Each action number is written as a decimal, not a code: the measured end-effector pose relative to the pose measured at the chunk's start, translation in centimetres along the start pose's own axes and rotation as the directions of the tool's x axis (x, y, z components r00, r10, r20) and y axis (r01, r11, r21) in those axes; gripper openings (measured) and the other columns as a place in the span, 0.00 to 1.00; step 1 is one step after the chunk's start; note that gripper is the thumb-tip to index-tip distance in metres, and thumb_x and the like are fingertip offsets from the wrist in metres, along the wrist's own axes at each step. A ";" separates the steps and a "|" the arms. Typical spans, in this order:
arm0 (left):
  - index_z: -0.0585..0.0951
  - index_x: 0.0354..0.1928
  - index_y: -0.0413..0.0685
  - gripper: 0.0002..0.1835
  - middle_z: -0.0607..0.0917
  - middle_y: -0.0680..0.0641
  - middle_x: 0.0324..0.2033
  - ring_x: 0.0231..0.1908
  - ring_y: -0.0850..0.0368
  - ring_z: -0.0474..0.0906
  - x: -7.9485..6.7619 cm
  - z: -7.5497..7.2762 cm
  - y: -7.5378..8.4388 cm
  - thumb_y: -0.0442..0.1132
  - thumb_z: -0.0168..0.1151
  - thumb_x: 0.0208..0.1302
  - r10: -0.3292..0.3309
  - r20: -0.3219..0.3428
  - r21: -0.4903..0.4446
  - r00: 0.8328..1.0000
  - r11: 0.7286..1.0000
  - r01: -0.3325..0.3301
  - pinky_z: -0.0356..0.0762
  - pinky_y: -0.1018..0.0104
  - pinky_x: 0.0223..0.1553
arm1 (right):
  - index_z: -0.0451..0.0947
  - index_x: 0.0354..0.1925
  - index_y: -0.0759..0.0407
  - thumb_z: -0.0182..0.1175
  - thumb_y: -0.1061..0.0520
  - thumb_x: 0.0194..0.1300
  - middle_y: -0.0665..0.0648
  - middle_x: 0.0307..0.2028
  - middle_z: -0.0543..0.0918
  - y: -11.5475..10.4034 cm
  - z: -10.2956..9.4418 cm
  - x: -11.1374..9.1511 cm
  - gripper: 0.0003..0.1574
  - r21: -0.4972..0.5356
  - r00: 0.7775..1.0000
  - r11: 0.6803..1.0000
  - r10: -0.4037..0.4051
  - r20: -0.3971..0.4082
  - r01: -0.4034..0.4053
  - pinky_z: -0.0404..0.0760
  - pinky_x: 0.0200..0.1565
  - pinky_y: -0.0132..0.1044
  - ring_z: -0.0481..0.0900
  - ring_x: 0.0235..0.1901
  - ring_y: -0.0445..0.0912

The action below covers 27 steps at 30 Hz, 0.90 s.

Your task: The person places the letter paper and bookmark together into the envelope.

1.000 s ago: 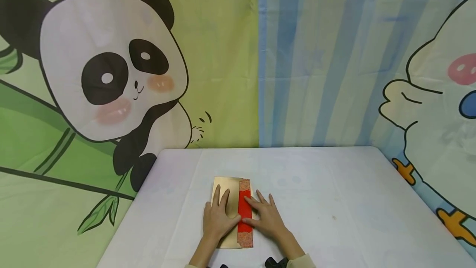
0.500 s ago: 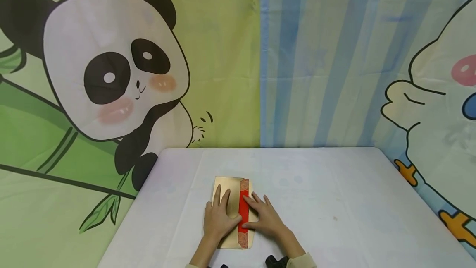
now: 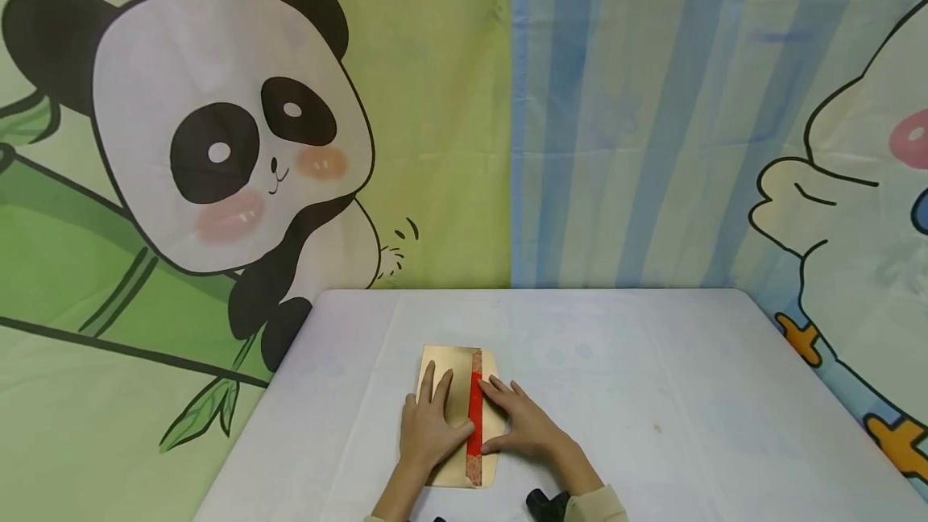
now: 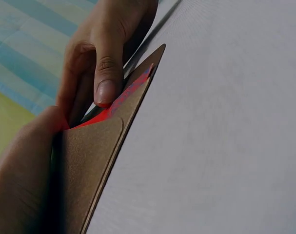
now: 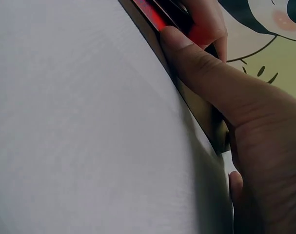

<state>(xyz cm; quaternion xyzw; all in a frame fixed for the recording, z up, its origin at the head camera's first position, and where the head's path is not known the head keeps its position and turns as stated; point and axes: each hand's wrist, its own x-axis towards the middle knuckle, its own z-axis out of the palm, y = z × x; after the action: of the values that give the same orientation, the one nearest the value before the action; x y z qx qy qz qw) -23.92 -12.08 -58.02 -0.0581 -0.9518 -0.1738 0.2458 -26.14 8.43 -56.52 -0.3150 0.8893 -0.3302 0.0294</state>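
A folded gold-coloured paper piece [image 3: 458, 401], envelope-like, lies lengthwise on the table. Down its right side runs a narrow red strip [image 3: 475, 413] with patterned ends, bordered by gold on both sides. My left hand [image 3: 428, 429] rests on the wider left panel, fingers spread, thumb reaching the strip. From the right, my right hand [image 3: 528, 424] touches the paper beside the strip with index finger and thumb apart. In the left wrist view, the gold panel [image 4: 91, 156] overlaps the red part. The right thumb [image 5: 201, 63] presses along the edge in the right wrist view.
The white tabletop [image 3: 631, 393] extends around the paper, with a small stain at right. A black device [image 3: 547, 504] sits by the right wrist. Behind the table hangs a cartoon-printed curtain [image 3: 435, 143].
The visible red strip has narrowed, and more gold shows to its right. The right hand has shifted slightly with the paper; the left hand keeps its place on the panel.
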 end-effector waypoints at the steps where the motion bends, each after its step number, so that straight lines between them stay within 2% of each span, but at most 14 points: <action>1: 0.69 0.64 0.57 0.47 0.59 0.45 0.68 0.23 0.55 0.57 0.0 0.0 0.0 0.65 0.61 0.36 0.002 0.004 0.002 1.000 1.000 -0.002 0.58 0.66 0.29 | 0.52 0.71 0.48 0.66 0.27 0.37 0.58 0.69 0.55 0.0 0.0 0.0 0.67 -0.005 1.000 1.000 -0.005 0.004 0.005 0.53 0.60 0.59 0.48 0.66 0.65; 10: 0.70 0.64 0.55 0.47 0.60 0.44 0.67 0.22 0.54 0.58 0.0 -0.1 0.0 0.64 0.61 0.35 0.005 -0.012 -0.007 1.000 1.000 -0.005 0.58 0.65 0.28 | 0.50 0.71 0.47 0.66 0.28 0.37 0.60 0.68 0.55 -0.5 0.0 0.2 0.68 -0.039 1.000 0.999 -0.030 -0.006 0.030 0.57 0.58 0.61 0.50 0.64 0.68; 18: 0.70 0.63 0.56 0.46 0.60 0.44 0.67 0.23 0.53 0.60 0.1 0.0 0.1 0.64 0.61 0.36 0.009 -0.007 0.009 1.000 1.000 -0.009 0.61 0.63 0.29 | 0.52 0.71 0.54 0.65 0.29 0.39 0.59 0.67 0.59 -0.5 0.4 0.8 0.67 -0.106 0.988 0.983 -0.152 -0.040 0.147 0.49 0.63 0.56 0.55 0.66 0.53; 22: 0.71 0.63 0.56 0.46 0.60 0.44 0.67 0.23 0.53 0.60 0.2 -0.1 0.0 0.64 0.61 0.35 0.014 -0.018 0.004 1.000 1.000 -0.014 0.62 0.62 0.29 | 0.54 0.70 0.58 0.65 0.28 0.38 0.61 0.66 0.62 -0.5 0.8 1.0 0.67 -0.158 0.977 0.969 -0.201 -0.074 0.188 0.50 0.62 0.56 0.57 0.65 0.53; 27: 0.72 0.61 0.55 0.45 0.61 0.43 0.66 0.23 0.52 0.60 0.2 -0.2 0.1 0.63 0.61 0.34 0.019 -0.033 0.002 0.999 1.000 -0.019 0.62 0.61 0.30 | 0.55 0.69 0.58 0.63 0.26 0.38 0.60 0.65 0.63 -0.5 1.0 1.2 0.67 -0.199 0.972 0.960 -0.216 -0.093 0.195 0.51 0.62 0.56 0.57 0.65 0.53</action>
<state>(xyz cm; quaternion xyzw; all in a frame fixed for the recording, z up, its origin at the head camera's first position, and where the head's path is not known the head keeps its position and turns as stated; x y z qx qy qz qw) -24.04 -12.08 -57.74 -0.0639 -0.9472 -0.1715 0.2633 -26.59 6.83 -56.78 -0.3877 0.8793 -0.2630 -0.0858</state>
